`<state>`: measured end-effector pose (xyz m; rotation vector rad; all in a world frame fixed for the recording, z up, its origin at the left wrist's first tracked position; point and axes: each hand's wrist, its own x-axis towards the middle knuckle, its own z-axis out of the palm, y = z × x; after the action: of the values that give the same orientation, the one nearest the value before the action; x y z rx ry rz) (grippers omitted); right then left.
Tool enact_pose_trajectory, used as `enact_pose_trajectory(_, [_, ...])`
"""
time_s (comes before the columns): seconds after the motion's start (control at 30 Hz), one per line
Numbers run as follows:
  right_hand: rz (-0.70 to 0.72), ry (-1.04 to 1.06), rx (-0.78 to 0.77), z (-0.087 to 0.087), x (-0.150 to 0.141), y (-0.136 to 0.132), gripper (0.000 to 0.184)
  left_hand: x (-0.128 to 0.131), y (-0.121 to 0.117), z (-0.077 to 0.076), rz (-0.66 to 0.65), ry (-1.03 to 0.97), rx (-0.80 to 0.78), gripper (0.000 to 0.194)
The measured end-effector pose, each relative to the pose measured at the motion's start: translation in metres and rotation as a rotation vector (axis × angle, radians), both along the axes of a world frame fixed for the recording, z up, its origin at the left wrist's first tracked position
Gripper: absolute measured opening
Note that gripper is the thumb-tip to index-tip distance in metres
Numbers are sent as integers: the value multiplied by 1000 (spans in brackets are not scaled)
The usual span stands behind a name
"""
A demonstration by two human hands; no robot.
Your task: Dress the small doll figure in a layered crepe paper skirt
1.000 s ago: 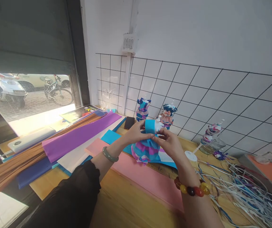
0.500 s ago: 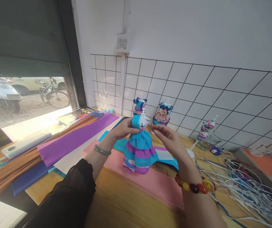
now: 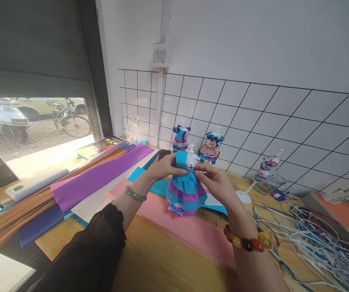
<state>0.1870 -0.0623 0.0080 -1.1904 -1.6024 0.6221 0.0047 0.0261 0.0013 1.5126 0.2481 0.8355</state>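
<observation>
A small mannequin wears a paper dress (image 3: 186,190) with turquoise and purple ruffles, standing on a pink paper sheet (image 3: 189,227). My left hand (image 3: 166,166) grips the turquoise strip around the bodice from the left. My right hand (image 3: 214,182) pinches the front of the bodice at the waist. Both hands are closed on the dress. A green bangle sits on my left wrist, a bead bracelet on my right.
Two finished dress figures (image 3: 181,138) (image 3: 211,147) stand by the grid-tiled wall, a third (image 3: 267,166) beside a glass dish. Purple, brown, blue and white paper sheets (image 3: 101,174) lie at left. A phone (image 3: 164,154) lies behind. Tangled paper strips (image 3: 311,239) spread at right.
My right hand has closed back onto the bodice front after being slightly apart from it. The dress has shifted a little right and back on the pink sheet.
</observation>
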Motion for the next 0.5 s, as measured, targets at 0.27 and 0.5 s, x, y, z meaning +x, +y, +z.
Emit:
enact_pose_trajectory(0.27, [-41, 128, 7, 15, 5, -12, 40, 10, -11, 0, 13, 12, 32, 57])
enact_pose_trajectory(0.5, [-62, 143, -32, 21, 12, -16, 43, 18, -13, -5, 31, -32, 28, 62])
